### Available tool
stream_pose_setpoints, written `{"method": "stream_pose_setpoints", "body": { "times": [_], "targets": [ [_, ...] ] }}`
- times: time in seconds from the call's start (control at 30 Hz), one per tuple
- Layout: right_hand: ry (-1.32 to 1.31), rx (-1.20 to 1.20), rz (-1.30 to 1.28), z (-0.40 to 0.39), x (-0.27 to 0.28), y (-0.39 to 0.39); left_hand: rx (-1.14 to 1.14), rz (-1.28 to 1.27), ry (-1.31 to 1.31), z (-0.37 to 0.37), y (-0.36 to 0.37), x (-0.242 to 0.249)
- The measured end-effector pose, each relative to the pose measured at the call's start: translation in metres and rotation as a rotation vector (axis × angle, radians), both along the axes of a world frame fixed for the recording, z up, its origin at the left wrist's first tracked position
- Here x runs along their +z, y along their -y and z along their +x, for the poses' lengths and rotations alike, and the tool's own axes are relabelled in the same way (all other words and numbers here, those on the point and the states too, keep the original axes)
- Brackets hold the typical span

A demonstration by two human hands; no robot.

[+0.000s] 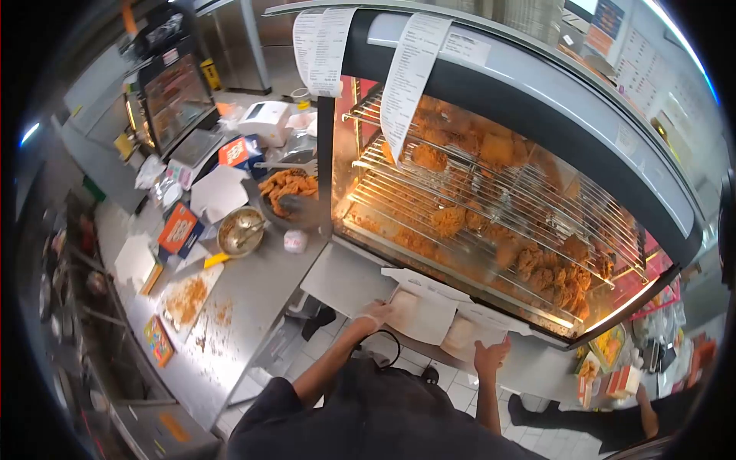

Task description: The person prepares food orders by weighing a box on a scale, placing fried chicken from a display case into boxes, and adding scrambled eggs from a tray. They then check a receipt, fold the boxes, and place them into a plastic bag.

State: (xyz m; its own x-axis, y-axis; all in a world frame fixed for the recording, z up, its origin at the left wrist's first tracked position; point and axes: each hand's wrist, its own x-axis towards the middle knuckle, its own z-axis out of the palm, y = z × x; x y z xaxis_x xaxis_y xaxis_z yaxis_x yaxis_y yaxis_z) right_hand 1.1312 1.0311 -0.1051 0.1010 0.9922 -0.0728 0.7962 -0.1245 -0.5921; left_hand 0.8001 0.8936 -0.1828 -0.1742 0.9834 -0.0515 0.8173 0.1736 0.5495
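Observation:
Two open white cardboard boxes lie side by side on the metal ledge before the heated cabinet. My left hand (377, 315), in a clear glove, grips the near-left edge of the left box (424, 313). At the right box (464, 337), my right hand (491, 356) is closed on the side edge, thumb on top. Pale paper shows inside both boxes. Behind their raised lids is the glass-fronted heated cabinet (491, 207), with fried chicken pieces (537, 264) on its wire racks.
On the left steel counter (253, 307) are a metal bowl (240, 231) with a spoon, fried chicken (290, 188) and printed cartons (181, 230). Receipts (414, 69) hang over the glass. Another person's hand (648, 414) is at lower right, near food boxes (617, 383).

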Motion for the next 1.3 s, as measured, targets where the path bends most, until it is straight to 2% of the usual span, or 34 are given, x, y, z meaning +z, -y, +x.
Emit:
{"method": "stream_pose_setpoints", "body": {
  "times": [0.03, 0.1, 0.13, 0.17, 0.2, 0.23, 0.3, 0.37, 0.4, 0.47, 0.5, 0.57, 0.63, 0.7, 0.77, 0.83, 0.9, 0.97, 1.0, 1.07, 1.1, 1.17, 1.2, 1.23, 1.27, 1.3],
  "targets": [
    [0.012, -0.032, 0.007, -0.014, 0.011, 0.007, -0.032, 0.007, 0.012, -0.013, -0.002, 0.003],
    [0.112, 0.001, 0.248, -0.054, 0.043, 0.015, -0.181, -0.045, 0.151, -0.040, -0.016, 0.011],
    [-0.043, 0.098, 0.322, -0.079, 0.059, 0.018, -0.208, -0.035, 0.153, -0.052, -0.028, 0.026],
    [-0.200, 0.194, 0.384, -0.108, 0.075, 0.027, -0.256, -0.135, -0.032, -0.065, -0.034, 0.047],
    [-0.364, 0.249, 0.265, -0.143, 0.099, 0.041, -0.302, -0.236, -0.222, -0.074, -0.030, 0.065],
    [-0.376, 0.329, 0.253, -0.173, 0.102, 0.047, -0.329, -0.238, -0.227, -0.081, -0.023, 0.079],
    [-0.592, 0.561, 0.185, -0.233, 0.130, 0.063, 0.418, -0.129, 1.108, -0.092, -0.008, 0.108],
    [-0.536, 0.748, 0.318, -0.281, 0.138, 0.062, 0.414, -0.084, 1.181, -0.107, 0.009, 0.127],
    [-0.536, 0.739, 0.319, -0.300, 0.143, 0.062, 0.427, -0.027, 1.255, -0.112, 0.018, 0.136],
    [-0.179, 0.934, 0.573, -0.333, 0.153, 0.061, 0.505, -0.042, 1.223, -0.117, 0.037, 0.157],
    [-0.184, 0.925, 0.573, -0.347, 0.153, 0.058, 0.589, -0.051, 1.188, -0.121, 0.043, 0.162],
    [-0.153, 1.059, 0.671, -0.369, 0.146, 0.044, 0.573, -0.037, 1.224, -0.129, 0.055, 0.157],
    [-0.057, 1.066, 0.734, -0.383, 0.131, 0.024, 0.568, -0.028, 1.275, -0.137, 0.058, 0.147],
    [0.043, 1.084, 0.764, -0.386, 0.122, 0.013, 0.540, 0.080, 1.252, -0.144, 0.056, 0.130],
    [0.234, 1.115, 1.022, -0.378, 0.119, -0.004, 0.479, 0.289, 1.230, -0.148, 0.045, 0.138],
    [0.282, 1.023, 1.075, -0.366, 0.113, -0.012, 0.545, 0.394, 0.989, -0.150, 0.018, 0.144],
    [0.346, 0.932, 1.117, -0.345, 0.108, -0.017, 0.405, 0.664, 0.431, -0.153, -0.005, 0.148],
    [0.265, 0.904, 1.041, -0.326, 0.109, -0.022, 0.426, 0.743, 0.108, -0.143, -0.035, 0.158],
    [0.272, 0.896, 1.031, -0.315, 0.111, -0.024, 0.416, 0.735, 0.116, -0.133, -0.047, 0.160],
    [0.303, 0.853, 0.992, -0.294, 0.124, -0.023, 0.247, 0.900, 1.086, -0.108, -0.068, 0.165],
    [0.306, 0.853, 0.986, -0.281, 0.133, -0.019, 0.248, 0.896, 1.090, -0.096, -0.076, 0.171],
    [0.489, 0.734, 0.885, -0.258, 0.165, -0.008, 0.259, 0.978, 1.900, -0.075, -0.086, 0.195],
    [0.488, 0.734, 0.886, -0.248, 0.179, -0.003, 0.258, 0.979, 1.899, -0.071, -0.095, 0.191],
    [0.407, 0.658, 0.806, -0.237, 0.192, 0.003, 0.298, 1.046, 1.248, -0.068, -0.104, 0.180],
    [0.327, 0.582, 0.723, -0.225, 0.199, 0.009, 0.314, 1.034, 0.601, -0.064, -0.101, 0.200],
    [0.325, 0.581, 0.720, -0.210, 0.199, 0.014, 0.405, 0.995, 0.059, -0.060, -0.092, 0.220]
  ]
}}
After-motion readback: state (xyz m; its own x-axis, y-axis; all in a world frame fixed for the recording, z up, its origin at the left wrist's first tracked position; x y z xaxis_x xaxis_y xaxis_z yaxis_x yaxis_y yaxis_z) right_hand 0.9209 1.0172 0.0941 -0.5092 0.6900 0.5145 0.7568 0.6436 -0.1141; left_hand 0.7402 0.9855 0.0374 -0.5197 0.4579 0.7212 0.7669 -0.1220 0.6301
